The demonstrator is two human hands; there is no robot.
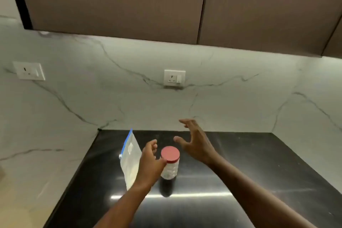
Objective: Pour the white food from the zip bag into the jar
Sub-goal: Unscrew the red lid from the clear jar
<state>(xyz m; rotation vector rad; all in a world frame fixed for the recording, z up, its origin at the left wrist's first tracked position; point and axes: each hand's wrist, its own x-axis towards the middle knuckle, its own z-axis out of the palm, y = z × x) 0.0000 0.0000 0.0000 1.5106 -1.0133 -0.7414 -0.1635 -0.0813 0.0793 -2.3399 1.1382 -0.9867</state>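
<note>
Beside the lidded jar (170,163), both hands (150,163) (197,144) hover empty.

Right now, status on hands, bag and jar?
Left hand open at jar, right hand open above. Red lid still on. Zip bag untouched, sealed.

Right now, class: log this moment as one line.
jar: red lid on, upright | zip bag: standing left of jar | left hand: beside jar, open | right hand: open, empty
</note>
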